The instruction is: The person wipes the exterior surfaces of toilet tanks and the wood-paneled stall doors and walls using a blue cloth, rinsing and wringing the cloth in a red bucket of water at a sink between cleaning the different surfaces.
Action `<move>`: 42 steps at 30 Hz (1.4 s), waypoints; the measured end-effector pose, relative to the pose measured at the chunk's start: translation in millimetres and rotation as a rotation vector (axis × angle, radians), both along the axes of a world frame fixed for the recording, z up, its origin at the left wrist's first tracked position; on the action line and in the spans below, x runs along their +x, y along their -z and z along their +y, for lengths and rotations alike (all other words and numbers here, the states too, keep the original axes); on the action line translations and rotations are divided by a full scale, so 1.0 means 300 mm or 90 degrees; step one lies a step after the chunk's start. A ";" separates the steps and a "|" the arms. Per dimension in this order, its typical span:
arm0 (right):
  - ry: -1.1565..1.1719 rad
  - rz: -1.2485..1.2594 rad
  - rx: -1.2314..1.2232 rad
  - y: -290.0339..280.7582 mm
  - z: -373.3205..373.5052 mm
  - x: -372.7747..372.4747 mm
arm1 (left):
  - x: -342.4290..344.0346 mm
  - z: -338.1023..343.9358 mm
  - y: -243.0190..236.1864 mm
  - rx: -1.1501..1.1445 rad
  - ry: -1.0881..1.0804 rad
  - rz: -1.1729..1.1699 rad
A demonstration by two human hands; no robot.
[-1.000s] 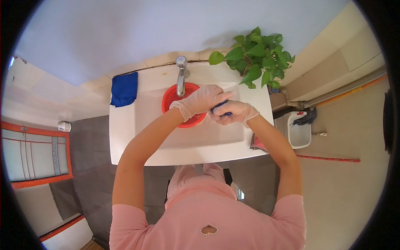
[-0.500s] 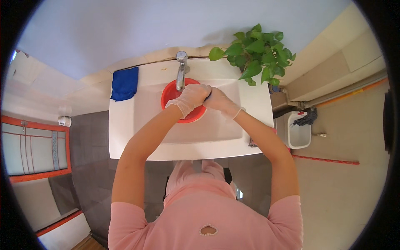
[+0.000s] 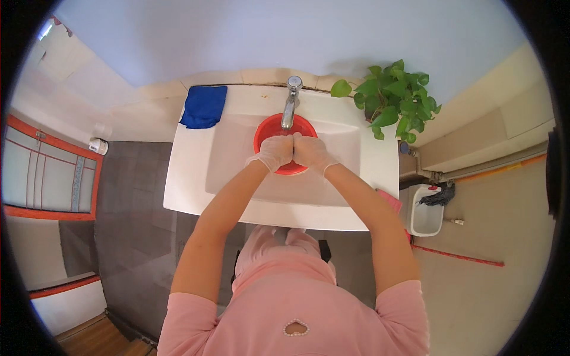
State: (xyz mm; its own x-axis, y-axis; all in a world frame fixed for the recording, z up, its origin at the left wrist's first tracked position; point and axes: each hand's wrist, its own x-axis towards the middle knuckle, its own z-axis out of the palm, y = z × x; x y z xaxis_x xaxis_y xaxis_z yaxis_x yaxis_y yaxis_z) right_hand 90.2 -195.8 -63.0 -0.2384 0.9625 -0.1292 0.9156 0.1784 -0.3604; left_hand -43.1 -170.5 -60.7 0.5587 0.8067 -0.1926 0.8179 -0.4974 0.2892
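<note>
Far left on my feed, the orange-framed door (image 3: 53, 172) bends into the black rim, its outer edge cut off, and the small white object (image 3: 98, 146) beside it is too small for me to name. Moving right, a blue cloth (image 3: 204, 107) lies flat on the back left corner of the white washbasin (image 3: 237, 191). Now the left hand (image 3: 275, 152), in a thin clear glove: back toward me, fingers curled tight, fingertips out of my sight. Below it sits the red plastic bowl (image 3: 291, 170), inside the washbasin, its middle covered by the gloves, so I can't make out what's in there. The chrome faucet (image 3: 289, 110) points down just behind the knuckles; whether water is running, I can't tell. Right between the two fists, over the bowl, I catch a sliver of a dark wad (image 3: 294, 149), mostly buried, its kind unreadable from here. Both hands clench it, pressed together knuckle to knuckle. The right hand (image 3: 311, 152) mirrors its partner, gloved, fingers folded under and hidden. Further right, a leafy green plant (image 3: 401, 98) hides most of its pot; a pink item (image 3: 389, 199) pokes out past the right forearm; last, a white bucket (image 3: 423, 222), partly covered by dark mop strands (image 3: 439, 196)
</note>
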 end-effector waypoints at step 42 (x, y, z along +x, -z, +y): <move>-0.242 0.501 -0.147 -0.199 -0.173 -0.129 | -0.135 -0.521 -0.349 -0.172 -0.648 -0.860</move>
State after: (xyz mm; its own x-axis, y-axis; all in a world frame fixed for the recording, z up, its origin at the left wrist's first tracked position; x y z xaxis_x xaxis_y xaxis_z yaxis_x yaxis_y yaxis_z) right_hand 51.4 -247.8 -3.4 -0.6365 0.7709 0.0254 0.2827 0.2638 -0.9222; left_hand -83.7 -326.9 44.0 -0.2523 0.9396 -0.2312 -0.1278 0.2045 0.9705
